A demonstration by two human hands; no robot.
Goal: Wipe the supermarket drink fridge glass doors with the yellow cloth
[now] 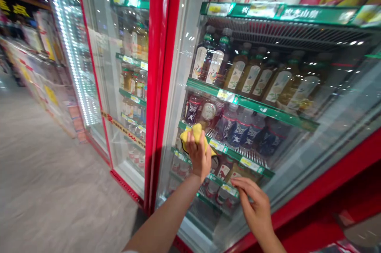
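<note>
Okay, left hand (200, 156), fingers close together, holds a yellow cloth (195, 129) against the glass cooler door (212, 223), left part, in front of shelved drink bottles (239, 132). Right hand (256, 203) is at the near right, fingers bent toward the thumb; can't tell if pinching anything.

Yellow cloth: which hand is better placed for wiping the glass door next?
Probably the left hand: it holds the yellow cloth, apparently against the glass door. The right hand, lower in view, holds no cloth.
</note>
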